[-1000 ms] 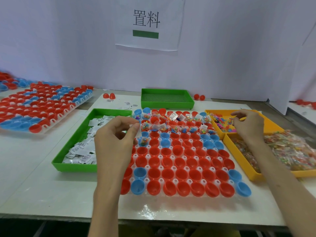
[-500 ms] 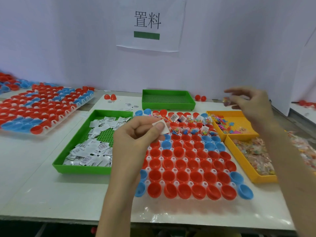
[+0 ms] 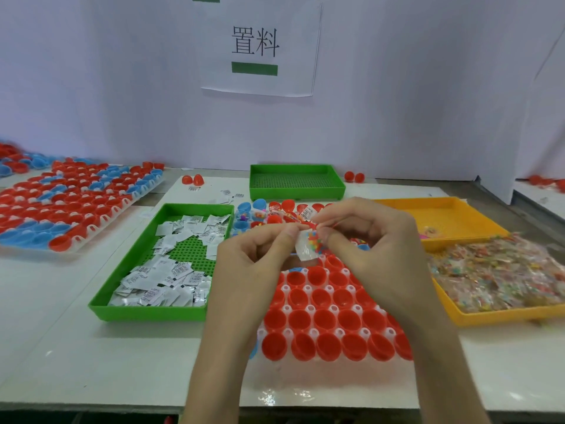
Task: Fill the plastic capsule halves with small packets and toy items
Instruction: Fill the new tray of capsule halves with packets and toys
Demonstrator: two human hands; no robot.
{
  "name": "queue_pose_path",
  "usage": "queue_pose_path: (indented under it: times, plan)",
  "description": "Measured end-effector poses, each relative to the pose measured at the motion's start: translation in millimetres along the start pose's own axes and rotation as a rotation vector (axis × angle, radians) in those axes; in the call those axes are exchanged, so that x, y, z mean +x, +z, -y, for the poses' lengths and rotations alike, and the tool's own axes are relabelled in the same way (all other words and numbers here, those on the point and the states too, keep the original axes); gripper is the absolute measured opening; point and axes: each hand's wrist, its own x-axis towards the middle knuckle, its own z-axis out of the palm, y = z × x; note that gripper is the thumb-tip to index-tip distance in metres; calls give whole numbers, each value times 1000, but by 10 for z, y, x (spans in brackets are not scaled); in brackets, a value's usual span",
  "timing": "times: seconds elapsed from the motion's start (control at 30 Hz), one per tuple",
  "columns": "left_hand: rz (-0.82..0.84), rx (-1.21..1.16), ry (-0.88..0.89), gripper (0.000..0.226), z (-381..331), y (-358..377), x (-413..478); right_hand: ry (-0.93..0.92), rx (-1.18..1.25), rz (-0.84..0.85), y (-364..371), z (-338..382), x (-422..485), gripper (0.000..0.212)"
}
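My left hand (image 3: 253, 264) and my right hand (image 3: 373, 243) meet above the middle of the capsule rack (image 3: 324, 316), a white holder full of open red and blue capsule halves. Between the fingertips of both hands sits a small white packet (image 3: 305, 249) pressed against a clear packet of coloured toy bits (image 3: 315, 241). The far rows of the rack (image 3: 275, 215) hold filled halves; the near rows are empty red cups. My hands hide the rack's middle rows.
A green tray of white packets (image 3: 146, 310) lies left of the rack. An empty green tray (image 3: 295, 182) stands behind. Two orange trays, one with toy bits (image 3: 443, 221) and one with clear packets (image 3: 501, 313), sit right. Another filled rack (image 3: 70, 206) lies far left.
My right hand came from the orange tray, rose, then swung left to meet my left hand. The left hand brought its white packet over the rack. Both now pinch the packets together.
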Motion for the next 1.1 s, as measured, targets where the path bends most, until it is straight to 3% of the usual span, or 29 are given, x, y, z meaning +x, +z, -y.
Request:
queue_pose_path:
  times: [0.2, 0.3, 0.43, 0.53, 0.63, 0.73, 1.1]
  plan:
    - [69, 78, 22, 18, 17, -33, 9, -59, -55, 26, 56, -16, -22, 21]
    - [44, 33, 30, 19, 3, -55, 2, 1, -64, 18, -167, -177, 120, 17]
    - [-4, 7, 47, 22, -23, -125, 14, 251, -402, -214, -691, -853, 626, 14]
    - [-48, 7, 53, 20, -17, -138, 43, 513, -709, -97, -918, -1444, 823, 14]
    - [-74, 9, 55, 20, -3, -135, 52, 630, -736, -12, -859, -1770, 754, 13]
    - [-81, 28, 50, 16, 17, -150, 55, 594, -733, -70, -815, -1858, 729, 4]
    - [-2, 13, 63, 20, -20, -131, 46, 444, -588, -292, -958, -1715, 787, 3]
